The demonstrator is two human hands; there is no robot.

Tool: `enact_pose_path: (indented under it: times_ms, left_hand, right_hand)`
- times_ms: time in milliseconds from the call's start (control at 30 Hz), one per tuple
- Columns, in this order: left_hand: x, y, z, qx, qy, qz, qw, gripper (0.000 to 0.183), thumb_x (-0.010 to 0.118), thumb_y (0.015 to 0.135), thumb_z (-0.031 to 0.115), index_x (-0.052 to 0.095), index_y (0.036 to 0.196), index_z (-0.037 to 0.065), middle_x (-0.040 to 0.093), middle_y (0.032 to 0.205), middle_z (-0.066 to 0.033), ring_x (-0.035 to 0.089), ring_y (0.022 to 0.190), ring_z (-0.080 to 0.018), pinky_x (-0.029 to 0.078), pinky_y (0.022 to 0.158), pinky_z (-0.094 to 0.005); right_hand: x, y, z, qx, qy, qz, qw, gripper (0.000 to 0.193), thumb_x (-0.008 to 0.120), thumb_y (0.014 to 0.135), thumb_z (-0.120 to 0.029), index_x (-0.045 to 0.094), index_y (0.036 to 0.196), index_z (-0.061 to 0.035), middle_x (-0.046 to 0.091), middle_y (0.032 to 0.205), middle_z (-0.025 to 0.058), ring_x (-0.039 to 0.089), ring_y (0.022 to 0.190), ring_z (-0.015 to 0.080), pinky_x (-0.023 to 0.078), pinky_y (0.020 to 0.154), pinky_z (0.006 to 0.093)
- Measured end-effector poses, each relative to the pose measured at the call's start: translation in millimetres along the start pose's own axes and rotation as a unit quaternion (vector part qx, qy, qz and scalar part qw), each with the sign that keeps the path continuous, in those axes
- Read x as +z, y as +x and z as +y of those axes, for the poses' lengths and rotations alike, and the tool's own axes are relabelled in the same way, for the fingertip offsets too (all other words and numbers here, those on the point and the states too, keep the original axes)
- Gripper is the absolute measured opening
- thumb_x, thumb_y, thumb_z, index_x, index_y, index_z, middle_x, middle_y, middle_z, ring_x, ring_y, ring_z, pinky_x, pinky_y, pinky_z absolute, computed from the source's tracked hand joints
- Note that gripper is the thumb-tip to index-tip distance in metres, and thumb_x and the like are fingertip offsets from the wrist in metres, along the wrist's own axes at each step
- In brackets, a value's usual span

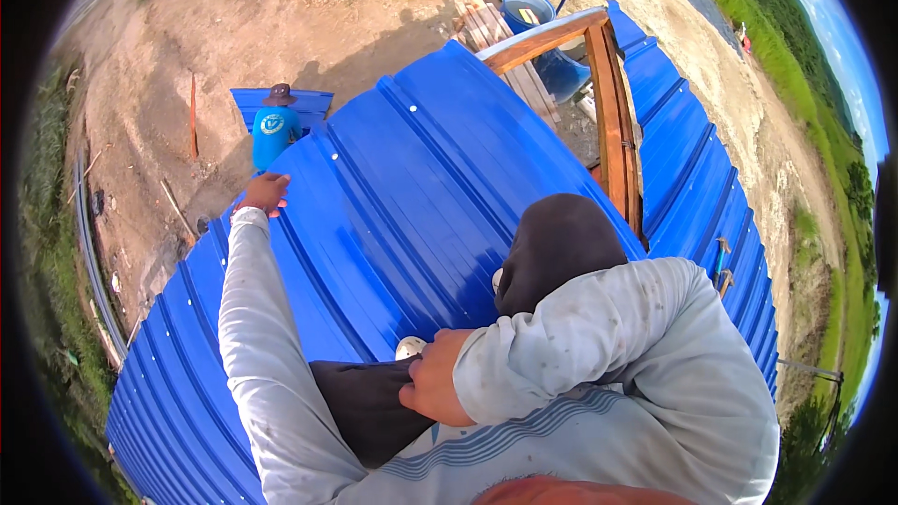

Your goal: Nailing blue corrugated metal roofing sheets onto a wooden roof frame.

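I am crouched on a roof of blue ribbed metal sheets (374, 206). My left hand (265, 193) is stretched out at the far left edge of the sheet, its fingers partly seen and apart, with nothing visible in them. My right hand (440, 377) rests against my dark trouser leg (369, 411), fingers curled in; whatever they close on, if anything, is hidden. Light-coloured shoe tips (410, 347) show between my knees on the metal. Small pale fastener heads (335, 156) dot the sheet ahead of me.
Beyond the roof edge, a person in a blue shirt (274, 136) and dark hat is on the ground beside blue sheet pieces (245, 103). Right of centre, an opening shows wooden beams (613, 131), with blue drums (559, 75) and planks below. Hand tools (722, 266) lie on the right-hand sheets.
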State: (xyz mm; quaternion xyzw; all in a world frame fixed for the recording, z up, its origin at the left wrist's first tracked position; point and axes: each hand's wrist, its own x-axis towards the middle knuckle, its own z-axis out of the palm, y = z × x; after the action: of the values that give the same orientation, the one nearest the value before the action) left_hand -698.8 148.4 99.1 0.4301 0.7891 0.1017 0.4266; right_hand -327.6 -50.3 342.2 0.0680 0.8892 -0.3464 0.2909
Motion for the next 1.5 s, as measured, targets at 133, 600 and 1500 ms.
enact_pose_path:
  times_ms: [133,600,1500]
  left_hand:
    - [3,-7,9,0.007,0.014,0.000,1.000,0.049,0.060,0.093,0.042,0.062,0.128,0.008,0.068,0.108,-0.0081,0.067,0.081,-0.0187,0.052,0.059,-0.0328]
    - [8,-13,35,0.020,0.055,-0.015,0.998,0.049,0.057,0.094,0.046,0.061,0.129,0.012,0.067,0.109,-0.0050,0.065,0.087,-0.0154,0.052,0.065,-0.0323]
    - [-4,-20,27,0.010,0.007,0.010,1.000,0.051,0.059,0.093,0.046,0.061,0.130,0.010,0.068,0.113,-0.0084,0.068,0.091,-0.0204,0.054,0.068,-0.0363]
  right_hand:
    - [-1,2,1,0.002,0.014,-0.039,0.999,0.034,0.054,0.088,-0.013,0.059,0.120,-0.0014,0.065,0.105,0.0174,0.067,0.097,0.0342,0.052,0.085,0.0441]
    - [0,-7,-3,-0.030,0.006,-0.005,1.000,0.033,0.054,0.087,-0.017,0.060,0.116,-0.0022,0.068,0.103,0.0174,0.068,0.094,0.0327,0.053,0.078,0.0446]
    - [4,-3,2,-0.012,-0.003,-0.006,1.000,0.031,0.055,0.087,-0.013,0.059,0.115,-0.0019,0.066,0.103,0.0182,0.068,0.096,0.0347,0.052,0.082,0.0455]
